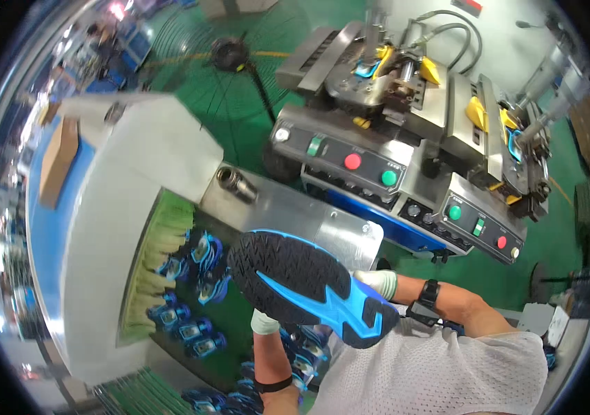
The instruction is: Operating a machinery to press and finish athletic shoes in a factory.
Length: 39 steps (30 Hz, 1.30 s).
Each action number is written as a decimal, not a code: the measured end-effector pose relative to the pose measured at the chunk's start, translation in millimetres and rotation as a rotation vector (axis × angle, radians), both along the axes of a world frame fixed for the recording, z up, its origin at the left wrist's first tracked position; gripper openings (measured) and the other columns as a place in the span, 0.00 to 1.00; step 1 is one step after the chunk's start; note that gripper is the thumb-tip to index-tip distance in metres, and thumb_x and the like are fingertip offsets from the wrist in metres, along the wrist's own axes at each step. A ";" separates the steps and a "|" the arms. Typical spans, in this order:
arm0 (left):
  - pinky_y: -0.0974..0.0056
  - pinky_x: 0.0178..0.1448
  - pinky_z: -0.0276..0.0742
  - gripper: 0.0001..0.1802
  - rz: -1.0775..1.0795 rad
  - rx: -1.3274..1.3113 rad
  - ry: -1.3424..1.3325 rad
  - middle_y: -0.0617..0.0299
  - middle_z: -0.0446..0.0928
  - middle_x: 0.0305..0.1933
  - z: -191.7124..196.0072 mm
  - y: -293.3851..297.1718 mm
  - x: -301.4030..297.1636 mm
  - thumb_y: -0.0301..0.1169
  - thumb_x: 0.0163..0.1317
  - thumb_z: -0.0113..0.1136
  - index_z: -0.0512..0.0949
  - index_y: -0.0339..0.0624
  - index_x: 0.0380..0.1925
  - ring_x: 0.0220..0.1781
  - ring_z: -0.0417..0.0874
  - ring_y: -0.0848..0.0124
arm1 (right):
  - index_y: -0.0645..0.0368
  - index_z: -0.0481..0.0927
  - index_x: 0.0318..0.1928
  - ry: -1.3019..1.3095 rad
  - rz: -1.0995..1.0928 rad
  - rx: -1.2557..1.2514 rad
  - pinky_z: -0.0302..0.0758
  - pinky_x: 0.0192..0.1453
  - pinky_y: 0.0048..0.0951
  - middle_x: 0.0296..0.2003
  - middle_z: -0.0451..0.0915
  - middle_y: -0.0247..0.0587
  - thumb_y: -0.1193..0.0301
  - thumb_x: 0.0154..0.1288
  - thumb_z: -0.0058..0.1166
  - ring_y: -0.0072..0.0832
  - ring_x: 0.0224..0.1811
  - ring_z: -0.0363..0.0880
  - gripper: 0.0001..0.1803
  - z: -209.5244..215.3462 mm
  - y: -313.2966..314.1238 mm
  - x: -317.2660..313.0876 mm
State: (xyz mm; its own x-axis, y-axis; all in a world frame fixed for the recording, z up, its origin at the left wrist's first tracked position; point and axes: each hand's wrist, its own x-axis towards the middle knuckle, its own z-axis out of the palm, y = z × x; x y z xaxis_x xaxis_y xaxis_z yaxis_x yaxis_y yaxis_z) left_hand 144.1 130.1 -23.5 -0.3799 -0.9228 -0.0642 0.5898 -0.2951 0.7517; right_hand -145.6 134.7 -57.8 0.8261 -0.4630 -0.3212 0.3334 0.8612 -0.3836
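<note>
Shoe, sole toward the wearer, near the steel bench. The left hand is at its lower edge, the right hand at its upper right, presumably balancing it (fingers hidden behind; their closure cannot be told).

Shoe held up between both hands, black-and-blue sole facing upward. Gloved left hand at the shoe's lower-left edge, gloved right hand at its right; fingers hidden behind it. Beyond the shoe: metal worktop, bearing a metal cylinder. Left of the shoe: blue shoe-like pieces, then a white housing.
</note>
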 end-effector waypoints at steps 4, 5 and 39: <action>0.59 0.66 0.74 0.29 -0.001 -0.734 -0.782 0.53 0.75 0.64 63.9 -69.6 -74.8 0.22 0.66 0.55 0.65 0.29 0.68 0.62 0.78 0.63 | 0.61 0.73 0.64 -0.091 -0.370 -0.134 0.82 0.57 0.32 0.54 0.83 0.43 0.56 0.61 0.70 0.29 0.52 0.84 0.36 71.4 -15.4 -51.9; 0.59 0.65 0.75 0.29 0.104 -0.603 -0.725 0.52 0.76 0.64 77.3 -73.9 -98.6 0.21 0.66 0.55 0.65 0.28 0.68 0.61 0.79 0.63 | 0.62 0.73 0.64 -0.081 -0.418 -0.135 0.82 0.57 0.32 0.54 0.83 0.44 0.60 0.58 0.71 0.29 0.52 0.85 0.36 78.6 -17.7 -72.1; 0.57 0.71 0.72 0.31 0.224 -0.620 -0.889 0.40 0.70 0.68 102.2 -318.5 -283.7 0.28 0.71 0.58 0.60 0.28 0.70 0.70 0.74 0.54 | 0.68 0.65 0.70 -0.009 -1.115 -0.181 0.79 0.65 0.44 0.62 0.77 0.52 0.73 0.57 0.59 0.44 0.59 0.81 0.39 69.1 -13.8 -261.7</action>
